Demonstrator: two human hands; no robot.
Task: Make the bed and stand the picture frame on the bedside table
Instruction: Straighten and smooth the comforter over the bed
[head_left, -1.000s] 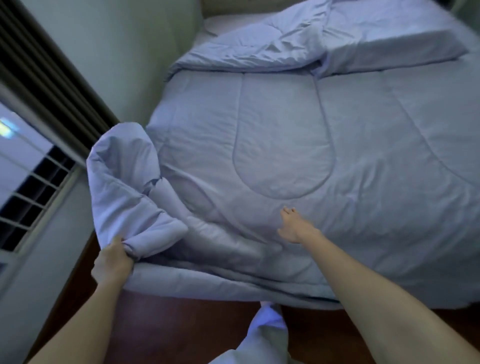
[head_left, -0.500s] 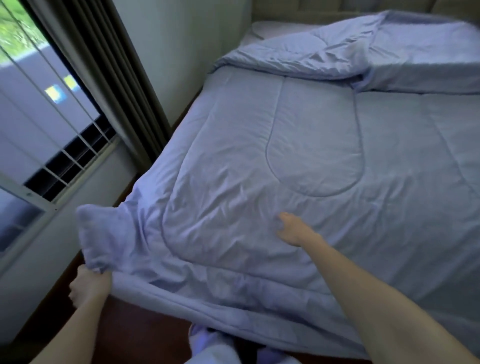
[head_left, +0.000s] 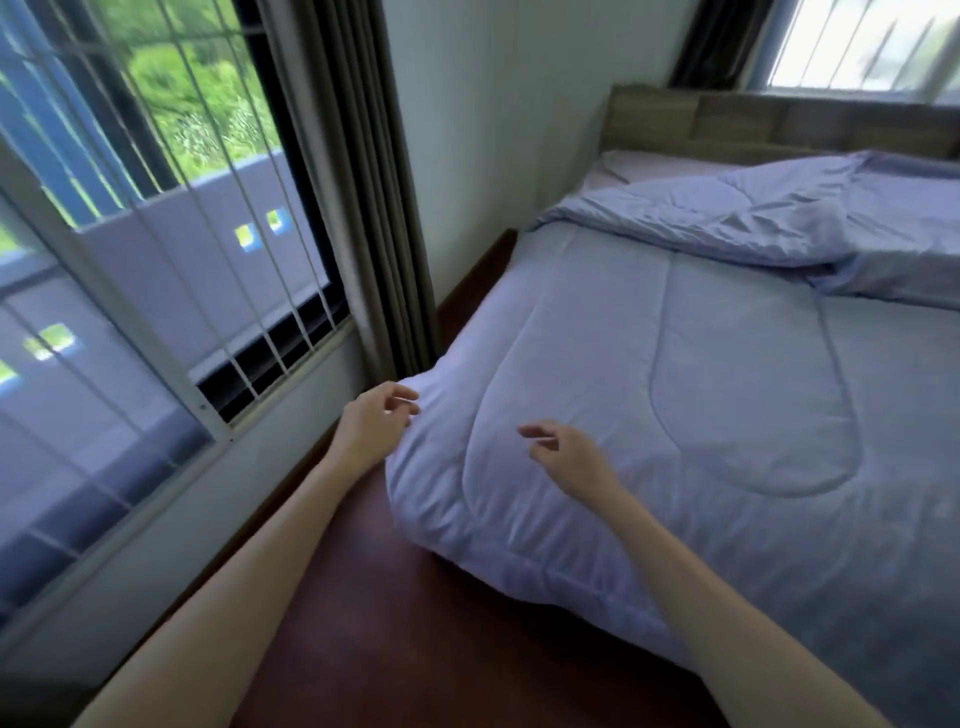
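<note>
Hands: left hand (head_left: 375, 423) and right hand (head_left: 569, 460) are both empty, with fingers loosely curled. The left is at the near corner (head_left: 431, 467) of the comforter (head_left: 701, 389) and the right is over the cloth just inside that corner. Contact with the cloth cannot be told for either hand.
Comforter: lies flat over most of the mattress. The head end (head_left: 727, 218) is folded back and bunched, leaving a strip of sheet (head_left: 644, 166) bare below the headboard (head_left: 779, 122).
Picture frame, bedside table: not in view.
Step in hand: judged to be squaring the foot corner. The head end is not yet drawn up.
Risk, skew: pulling the bunched end from one side only would likely drag the set corner off line.
Risk, slip: the near corner overhangs the floor (head_left: 395, 623), so a leg brushing it could pull it down.
Risk, snag: the curtain (head_left: 358, 208) hangs just beside the corner, and a wide left-arm sweep could catch it.
Edges: the comforter's left edge runs near the wall (head_left: 493, 130).
Open room: the floor at the foot is open. The passage between the wall and the left edge is narrow, with the window (head_left: 156, 234) close on the left.
</note>
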